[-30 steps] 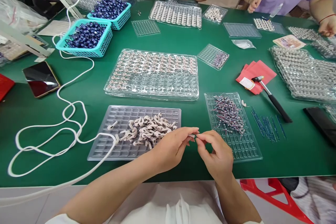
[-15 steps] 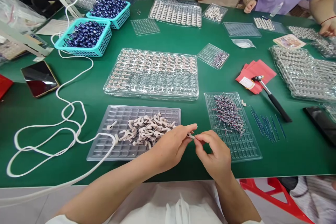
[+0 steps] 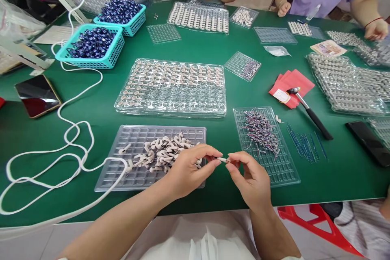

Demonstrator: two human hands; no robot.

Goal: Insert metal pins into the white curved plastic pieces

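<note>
My left hand (image 3: 187, 170) and my right hand (image 3: 251, 180) meet above the green table's front edge, both pinching one small pale part (image 3: 222, 159) between their fingertips. Just left of them lies a clear tray (image 3: 122, 170) with a heap of pale hook-shaped pieces (image 3: 164, 152). To the right is another clear tray (image 3: 277, 166) holding a pile of thin wire-like parts (image 3: 260, 130). Beyond both sits a large clear tray (image 3: 173, 105) partly filled with rows of round pale pieces.
A white cable (image 3: 70, 146) loops across the left; a phone (image 3: 36, 95) lies beside it. Two teal baskets (image 3: 91, 44) hold dark blue beads. A hammer (image 3: 309, 111), red paper (image 3: 292, 81) and stacked trays (image 3: 347, 83) lie right. Two other people work at the far edge.
My hands stay together on the small part, with the fingers shifting slightly. The view has drifted a little down and to the right.
</note>
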